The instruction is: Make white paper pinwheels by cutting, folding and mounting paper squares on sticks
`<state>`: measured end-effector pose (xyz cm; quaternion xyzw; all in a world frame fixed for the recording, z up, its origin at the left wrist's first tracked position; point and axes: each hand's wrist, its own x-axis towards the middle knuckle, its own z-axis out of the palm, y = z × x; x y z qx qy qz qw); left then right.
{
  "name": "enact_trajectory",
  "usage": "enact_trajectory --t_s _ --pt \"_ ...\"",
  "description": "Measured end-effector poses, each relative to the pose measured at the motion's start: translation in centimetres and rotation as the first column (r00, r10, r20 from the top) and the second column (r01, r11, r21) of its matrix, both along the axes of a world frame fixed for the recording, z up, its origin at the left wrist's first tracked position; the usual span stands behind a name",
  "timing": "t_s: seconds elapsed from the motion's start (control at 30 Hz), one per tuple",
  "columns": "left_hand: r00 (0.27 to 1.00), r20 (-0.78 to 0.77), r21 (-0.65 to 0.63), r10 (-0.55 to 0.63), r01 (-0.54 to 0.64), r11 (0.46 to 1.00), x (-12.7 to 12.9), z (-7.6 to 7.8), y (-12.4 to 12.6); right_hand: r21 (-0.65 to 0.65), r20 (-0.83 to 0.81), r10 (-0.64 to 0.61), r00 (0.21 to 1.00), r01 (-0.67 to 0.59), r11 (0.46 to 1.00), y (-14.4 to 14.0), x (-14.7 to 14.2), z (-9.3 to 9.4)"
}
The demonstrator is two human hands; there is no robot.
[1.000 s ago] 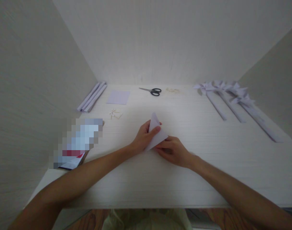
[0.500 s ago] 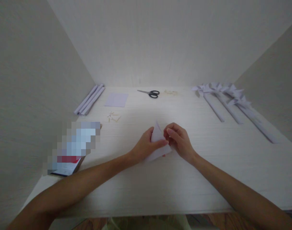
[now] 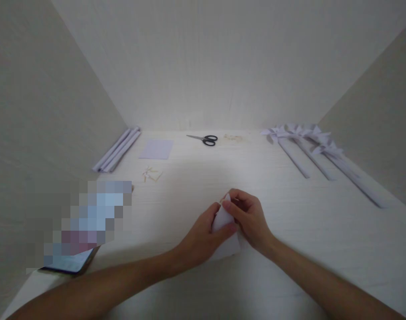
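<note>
Between my hands, low in the middle of the view, is a sheet of white paper [image 3: 225, 249] that curves upward to a point. My left hand [image 3: 206, 233] grips it from the left, with the thumb lying across its front. At the upper tip, my right hand [image 3: 251, 218] pinches the paper between thumb and fingers. Part of the sheet is hidden behind my fingers, so I cannot tell exactly how it is folded.
Scissors [image 3: 203, 140] with black handles lie at the back, near small pale pieces [image 3: 233, 138]. Paper pinwheels [image 3: 299, 155] on sticks rest at right. Paper rolls [image 3: 118, 151], a square sheet [image 3: 156, 149], short sticks [image 3: 152, 174] and a partly blurred phone [image 3: 86, 226] are at left.
My right hand has closed on the tip of the paper, where before its fingers were beside it. The view has tilted up, so everything sits lower in it.
</note>
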<state>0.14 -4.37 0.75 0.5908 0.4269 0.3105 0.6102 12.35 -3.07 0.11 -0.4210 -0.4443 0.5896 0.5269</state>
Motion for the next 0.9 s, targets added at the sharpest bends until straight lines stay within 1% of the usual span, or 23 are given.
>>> enact_trajectory --t_s 0.03,0.1,0.2,0.27,0.33,0.43,0.57,0.73,0.9 --pt "1.000 0.019 -0.061 -0.025 0.026 0.998 0.0 0.0 -0.1 -0.001 -0.024 0.002 1.000 -0.002 1.000 0.0 0.1 0.0" --pt "0.993 0.096 -0.211 -0.067 0.086 0.974 -0.1 0.0 -0.3 -0.011 -0.065 0.014 0.998 -0.015 1.000 -0.1 0.1 0.1" --pt "0.984 0.156 -0.284 -0.086 0.128 0.950 -0.1 0.0 -0.6 -0.061 -0.125 0.037 0.991 -0.045 0.997 -0.3 0.3 0.2" --pt "0.979 0.172 -0.295 -0.105 0.153 0.943 -0.1 0.1 -0.7 -0.080 -0.166 0.051 0.985 -0.065 0.995 -0.4 0.4 0.3" --pt "0.977 0.176 -0.290 -0.123 0.171 0.942 -0.1 0.1 -0.8 -0.072 -0.198 0.063 0.978 -0.079 0.994 -0.4 0.6 0.4" --pt "0.976 0.156 -0.275 -0.152 0.191 0.942 -0.3 0.3 -0.8 -0.047 -0.216 0.081 0.973 -0.094 0.995 -0.5 0.8 0.6" --pt "0.973 0.113 -0.239 -0.200 0.222 0.945 -0.5 0.5 -0.9 0.006 -0.230 0.078 0.970 -0.079 0.997 -0.6 0.9 0.9" --pt "0.977 0.052 -0.205 -0.208 0.214 0.955 -0.5 0.6 -0.9 0.038 -0.267 0.082 0.960 -0.075 0.996 -0.7 0.8 1.1" --pt "0.975 0.033 -0.223 -0.220 0.221 0.949 -0.4 0.8 -1.0 0.022 -0.262 0.078 0.962 -0.075 0.997 -0.7 0.8 1.1"
